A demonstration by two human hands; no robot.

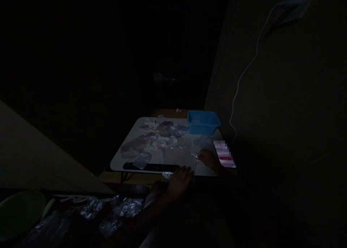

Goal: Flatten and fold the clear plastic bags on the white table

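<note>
My left hand [180,181] is at the front edge of the white table [176,155], its fingers close together beside a shiny clear plastic piece [167,175]; what it holds, if anything, is hidden. Farther right, my right hand [208,158] reaches over the table top with its fingers pinched at a small shiny plastic piece [195,155]. Crumpled clear plastic bags [165,128] lie spread over the left and middle of the table. A flat plastic packet [142,160] rests near the front left. The scene is very dark.
A blue basket [203,129] stands at the back right corner. A lit phone screen [225,154] lies at the right edge. A white cable [240,78] hangs along the wall. More plastic [127,206] and a green basin [21,212] are low at the left.
</note>
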